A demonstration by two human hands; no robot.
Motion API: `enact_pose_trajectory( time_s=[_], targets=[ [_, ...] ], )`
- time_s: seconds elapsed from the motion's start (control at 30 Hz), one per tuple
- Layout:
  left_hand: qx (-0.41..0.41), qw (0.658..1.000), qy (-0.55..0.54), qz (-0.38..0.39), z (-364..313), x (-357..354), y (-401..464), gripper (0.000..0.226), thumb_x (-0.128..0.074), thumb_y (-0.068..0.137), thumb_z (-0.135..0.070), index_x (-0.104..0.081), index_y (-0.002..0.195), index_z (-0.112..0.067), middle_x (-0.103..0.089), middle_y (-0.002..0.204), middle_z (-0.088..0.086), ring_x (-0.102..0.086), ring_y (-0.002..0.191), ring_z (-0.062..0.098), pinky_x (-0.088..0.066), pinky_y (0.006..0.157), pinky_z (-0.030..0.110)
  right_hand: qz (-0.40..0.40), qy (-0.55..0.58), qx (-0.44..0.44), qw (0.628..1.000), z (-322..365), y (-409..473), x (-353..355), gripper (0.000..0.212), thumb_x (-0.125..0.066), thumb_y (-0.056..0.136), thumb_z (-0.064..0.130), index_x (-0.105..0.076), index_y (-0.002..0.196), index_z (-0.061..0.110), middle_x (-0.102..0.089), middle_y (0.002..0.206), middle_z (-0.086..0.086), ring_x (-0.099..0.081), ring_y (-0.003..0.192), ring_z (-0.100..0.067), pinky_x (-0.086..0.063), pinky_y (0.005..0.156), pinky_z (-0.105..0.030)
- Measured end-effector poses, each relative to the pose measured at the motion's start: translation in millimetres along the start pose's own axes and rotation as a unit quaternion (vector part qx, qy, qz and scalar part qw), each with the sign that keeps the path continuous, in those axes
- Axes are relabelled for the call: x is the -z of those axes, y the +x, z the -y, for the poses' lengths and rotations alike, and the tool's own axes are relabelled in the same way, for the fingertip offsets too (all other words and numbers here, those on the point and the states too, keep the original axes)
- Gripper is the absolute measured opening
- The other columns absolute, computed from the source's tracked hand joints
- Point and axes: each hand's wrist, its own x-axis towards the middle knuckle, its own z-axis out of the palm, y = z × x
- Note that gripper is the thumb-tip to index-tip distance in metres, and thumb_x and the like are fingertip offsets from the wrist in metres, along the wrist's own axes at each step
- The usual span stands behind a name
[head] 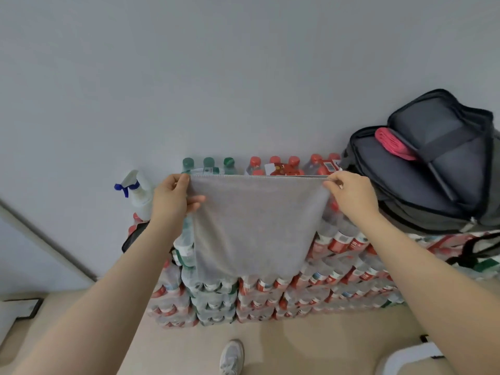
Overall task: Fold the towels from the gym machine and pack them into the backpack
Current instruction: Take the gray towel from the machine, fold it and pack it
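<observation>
Grey towel point(254, 226) hangs pinched at both top corners — left hand point(170, 196), right hand point(351, 196) — hiding bottles behind.

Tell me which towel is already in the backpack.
The pink towel, folded inside the open backpack. The grey towel hangs between the left hand and right hand.
</observation>
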Motion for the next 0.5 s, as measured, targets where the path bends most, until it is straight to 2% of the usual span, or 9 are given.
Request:
enact_pose_trajectory(
  time_s=[0.13, 0.2, 0.3, 0.37, 0.4, 0.47, 0.5],
  targets=[
    [0.027, 0.999, -0.026, 0.009, -12.2, -19.9, 54.9, 0.021, -0.041, 0.097, -0.024, -0.05, 0.08, -0.018, -0.051, 0.084, 0.002, -0.065, 0.047, 0.006, -0.049, 0.042, 0.015, -0.006, 0.004, -0.016, 1.0, 17.2, 53.5, -15.3, 0.033, -0.057, 0.089, 0.022, -0.054, 0.121, 0.015, -0.067, 0.102, -0.012, -0.058, 0.101, -0.033, -0.044, 0.078, -0.038],
    [0.051, 0.998, -0.017, 0.028, -13.3, -29.0, 83.5, 0.021, -0.041, 0.097, -0.023, -0.049, 0.079, -0.016, -0.049, 0.081, 0.003, -0.065, 0.046, 0.006, -0.051, 0.043, 0.015, -0.008, -0.017, -0.032, 0.999, 17.3, 80.4, -26.2, 0.028, -0.058, 0.088, 0.022, -0.061, 0.115, 0.014, -0.068, 0.107, -0.012, -0.059, 0.104, -0.034, -0.045, 0.083, -0.039],
    [0.084, 0.996, 0.0, 0.038, -7.7, -39.9, 124.8, 0.021, -0.043, 0.097, -0.022, -0.051, 0.079, -0.014, -0.051, 0.077, 0.004, -0.064, 0.045, 0.008, -0.053, 0.044, 0.016, -0.003, 0.045, -0.089, 0.995, 15.9, 114.3, -46.2, 0.012, -0.061, 0.083, 0.014, -0.069, 0.09, 0.008, -0.07, 0.09, -0.014, -0.067, 0.082, -0.033, -0.052, 0.078, -0.039],
    [0.095, 0.995, 0.009, 0.031, -3.6, -47.9, 147.8, 0.021, -0.044, 0.097, -0.022, -0.052, 0.079, -0.014, -0.054, 0.077, 0.006, -0.065, 0.045, 0.009, -0.054, 0.046, 0.017, 0.01, 0.157, -0.157, 0.975, 16.3, 134.5, -61.2, 0.006, -0.06, 0.084, 0.006, -0.065, 0.086, 0.002, -0.065, 0.076, -0.012, -0.066, 0.054, -0.021, -0.055, 0.06, -0.034],
    [0.097, 0.995, 0.011, 0.027, -2.2, -52.4, 157.8, 0.021, -0.044, 0.097, -0.022, -0.052, 0.079, -0.014, -0.055, 0.077, 0.007, -0.064, 0.045, 0.009, -0.054, 0.047, 0.018, 0.011, 0.201, -0.184, 0.962, 16.4, 144.0, -68.3, 0.002, -0.059, 0.085, 0.003, -0.061, 0.086, 0.002, -0.062, 0.072, -0.01, -0.063, 0.045, -0.015, -0.054, 0.05, -0.027],
    [0.094, 0.995, 0.025, 0.013, -0.7, -60.5, 175.1, 0.021, -0.045, 0.096, -0.021, -0.052, 0.078, -0.013, -0.056, 0.075, 0.007, -0.063, 0.042, 0.008, -0.055, 0.047, 0.018, 0.003, 0.221, -0.209, 0.953, 18.0, 161.0, -81.4, 0.005, -0.057, 0.086, 0.001, -0.058, 0.084, 0.006, -0.061, 0.073, -0.011, -0.062, 0.047, -0.016, -0.053, 0.047, -0.022],
    [0.089, 0.995, 0.039, 0.004, 0.3, -63.4, 183.7, 0.022, -0.046, 0.095, -0.02, -0.052, 0.075, -0.013, -0.056, 0.074, 0.008, -0.062, 0.04, 0.008, -0.054, 0.046, 0.018, -0.001, 0.209, -0.203, 0.957, 18.8, 169.0, -87.4, 0.009, -0.058, 0.086, 0.002, -0.058, 0.079, 0.007, -0.063, 0.075, -0.015, -0.064, 0.053, -0.022, -0.056, 0.053, -0.027]
  ],
)
